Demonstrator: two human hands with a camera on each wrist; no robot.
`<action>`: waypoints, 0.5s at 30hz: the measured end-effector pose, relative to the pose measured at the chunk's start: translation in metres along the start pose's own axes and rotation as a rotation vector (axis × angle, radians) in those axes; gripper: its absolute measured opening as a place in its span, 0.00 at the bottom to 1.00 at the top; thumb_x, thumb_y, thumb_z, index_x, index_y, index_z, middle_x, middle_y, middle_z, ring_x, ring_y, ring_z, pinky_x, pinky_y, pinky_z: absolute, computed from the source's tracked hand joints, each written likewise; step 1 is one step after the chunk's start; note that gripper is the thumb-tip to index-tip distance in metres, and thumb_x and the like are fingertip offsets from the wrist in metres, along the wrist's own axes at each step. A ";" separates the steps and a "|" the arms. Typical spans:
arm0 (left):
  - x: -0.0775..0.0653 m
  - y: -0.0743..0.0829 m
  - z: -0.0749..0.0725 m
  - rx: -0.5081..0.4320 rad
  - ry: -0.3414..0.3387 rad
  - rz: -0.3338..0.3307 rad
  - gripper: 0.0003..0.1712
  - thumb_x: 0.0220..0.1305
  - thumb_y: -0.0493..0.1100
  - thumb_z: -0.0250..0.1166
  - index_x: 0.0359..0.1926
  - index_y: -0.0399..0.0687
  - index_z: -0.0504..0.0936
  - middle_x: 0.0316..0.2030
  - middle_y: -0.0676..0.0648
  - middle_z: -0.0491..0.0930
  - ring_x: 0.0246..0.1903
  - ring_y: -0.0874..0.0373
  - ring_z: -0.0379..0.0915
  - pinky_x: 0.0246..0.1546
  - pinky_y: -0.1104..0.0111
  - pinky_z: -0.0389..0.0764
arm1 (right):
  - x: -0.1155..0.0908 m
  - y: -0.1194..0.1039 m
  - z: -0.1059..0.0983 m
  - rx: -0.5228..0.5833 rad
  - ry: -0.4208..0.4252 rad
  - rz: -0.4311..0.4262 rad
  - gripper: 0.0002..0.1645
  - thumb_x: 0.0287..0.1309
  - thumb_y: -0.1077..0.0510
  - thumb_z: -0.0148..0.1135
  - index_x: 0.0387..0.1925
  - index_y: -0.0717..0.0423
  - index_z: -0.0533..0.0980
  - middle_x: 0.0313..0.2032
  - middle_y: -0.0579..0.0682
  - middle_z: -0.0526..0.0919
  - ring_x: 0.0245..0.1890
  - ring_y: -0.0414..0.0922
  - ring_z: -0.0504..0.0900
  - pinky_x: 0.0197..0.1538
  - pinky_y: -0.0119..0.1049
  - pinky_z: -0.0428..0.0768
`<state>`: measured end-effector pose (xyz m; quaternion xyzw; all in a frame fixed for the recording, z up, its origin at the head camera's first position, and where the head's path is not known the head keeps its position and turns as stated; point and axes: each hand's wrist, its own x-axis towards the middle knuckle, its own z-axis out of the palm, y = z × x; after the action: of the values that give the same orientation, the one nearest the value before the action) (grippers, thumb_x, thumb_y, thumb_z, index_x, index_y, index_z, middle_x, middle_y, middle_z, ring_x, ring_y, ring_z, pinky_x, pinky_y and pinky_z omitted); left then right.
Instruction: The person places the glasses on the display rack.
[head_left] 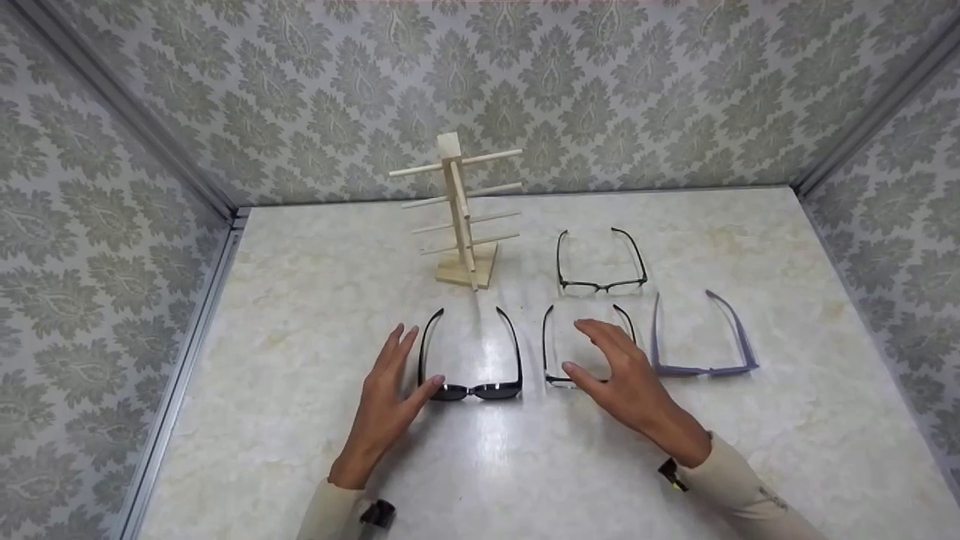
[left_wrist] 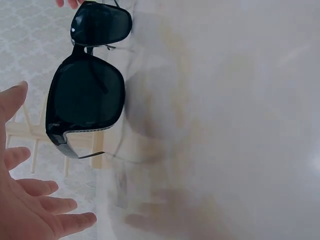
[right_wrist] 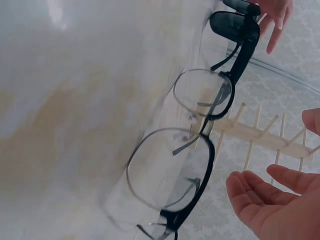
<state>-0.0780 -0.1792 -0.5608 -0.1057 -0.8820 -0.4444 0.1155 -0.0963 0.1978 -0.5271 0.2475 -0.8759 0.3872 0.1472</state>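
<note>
Black sunglasses with dark lenses lie on the table, temples unfolded and pointing away. My left hand is beside their left end, fingers spread and thumb overlapping the left lens corner. In the left wrist view that hand shows space between its fingers and the sunglasses. Over the clear-lens glasses my right hand hovers with thumb and fingers apart, hiding their right side. The right wrist view shows their dark upper rim and both lenses, with the hand holding nothing.
A wooden display stand with horizontal pegs stands at the back, left of centre. Thin black-framed glasses lie behind the right hand, and purple glasses lie to its right. Patterned walls enclose the table.
</note>
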 end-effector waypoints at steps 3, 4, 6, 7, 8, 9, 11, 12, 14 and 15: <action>-0.003 -0.002 0.001 -0.030 0.046 0.008 0.44 0.68 0.44 0.80 0.80 0.41 0.73 0.80 0.30 0.66 0.80 0.34 0.61 0.76 0.36 0.67 | 0.001 -0.005 0.006 0.044 -0.013 0.008 0.36 0.67 0.57 0.80 0.72 0.62 0.78 0.68 0.59 0.82 0.60 0.57 0.85 0.59 0.55 0.87; -0.004 -0.003 0.001 -0.041 0.060 0.008 0.43 0.68 0.43 0.80 0.80 0.41 0.74 0.79 0.31 0.68 0.80 0.35 0.62 0.76 0.37 0.68 | 0.001 -0.007 0.008 0.060 -0.016 0.009 0.35 0.67 0.57 0.80 0.71 0.62 0.78 0.67 0.59 0.82 0.58 0.58 0.86 0.57 0.56 0.88; -0.006 -0.004 0.000 -0.058 0.082 0.004 0.41 0.68 0.41 0.80 0.78 0.41 0.76 0.78 0.32 0.69 0.79 0.36 0.64 0.75 0.39 0.70 | 0.002 -0.012 0.012 0.089 -0.025 0.017 0.34 0.67 0.57 0.80 0.71 0.61 0.78 0.67 0.58 0.82 0.56 0.59 0.88 0.55 0.57 0.89; -0.007 -0.005 0.000 -0.063 0.089 0.000 0.40 0.68 0.40 0.80 0.78 0.41 0.76 0.78 0.32 0.70 0.77 0.36 0.67 0.73 0.40 0.73 | 0.002 -0.014 0.015 0.103 -0.032 0.021 0.34 0.68 0.57 0.79 0.71 0.61 0.78 0.67 0.57 0.82 0.56 0.59 0.88 0.55 0.58 0.89; -0.008 -0.005 0.000 -0.069 0.093 -0.007 0.40 0.69 0.40 0.79 0.78 0.41 0.76 0.78 0.32 0.70 0.76 0.36 0.69 0.71 0.40 0.76 | 0.002 -0.016 0.017 0.117 -0.039 0.026 0.34 0.68 0.57 0.79 0.70 0.61 0.79 0.67 0.57 0.82 0.55 0.59 0.88 0.54 0.58 0.90; -0.009 -0.005 0.000 -0.079 0.094 -0.017 0.39 0.69 0.41 0.79 0.78 0.42 0.76 0.78 0.32 0.70 0.75 0.36 0.70 0.68 0.41 0.79 | 0.001 -0.018 0.019 0.126 -0.047 0.030 0.33 0.68 0.57 0.79 0.70 0.60 0.79 0.67 0.56 0.82 0.54 0.59 0.88 0.54 0.57 0.90; -0.011 -0.006 0.000 -0.101 0.090 -0.036 0.38 0.70 0.41 0.78 0.78 0.41 0.76 0.78 0.32 0.69 0.73 0.36 0.73 0.63 0.43 0.85 | 0.001 -0.021 0.024 0.147 -0.063 0.027 0.33 0.69 0.57 0.78 0.70 0.60 0.79 0.67 0.55 0.82 0.54 0.58 0.88 0.53 0.56 0.90; -0.011 -0.007 0.000 -0.114 0.087 -0.045 0.38 0.71 0.42 0.78 0.78 0.41 0.76 0.78 0.32 0.69 0.72 0.37 0.74 0.60 0.44 0.87 | 0.001 -0.023 0.027 0.160 -0.072 0.023 0.32 0.69 0.57 0.78 0.70 0.60 0.79 0.66 0.55 0.82 0.54 0.58 0.88 0.53 0.55 0.90; -0.012 -0.008 0.000 -0.139 0.083 -0.059 0.38 0.72 0.42 0.78 0.78 0.40 0.76 0.78 0.32 0.69 0.71 0.37 0.75 0.58 0.45 0.88 | 0.000 -0.025 0.031 0.181 -0.083 0.007 0.31 0.70 0.59 0.77 0.70 0.61 0.79 0.66 0.54 0.82 0.53 0.58 0.88 0.53 0.52 0.91; -0.013 -0.008 0.000 -0.152 0.082 -0.063 0.37 0.72 0.42 0.78 0.77 0.40 0.76 0.78 0.32 0.69 0.71 0.38 0.75 0.58 0.45 0.88 | 0.001 -0.025 0.033 0.188 -0.086 -0.002 0.31 0.70 0.59 0.77 0.70 0.62 0.79 0.66 0.54 0.82 0.53 0.58 0.88 0.53 0.51 0.91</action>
<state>-0.0683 -0.1848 -0.5710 -0.0680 -0.8433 -0.5173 0.1290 -0.0851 0.1579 -0.5333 0.2777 -0.8409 0.4565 0.0859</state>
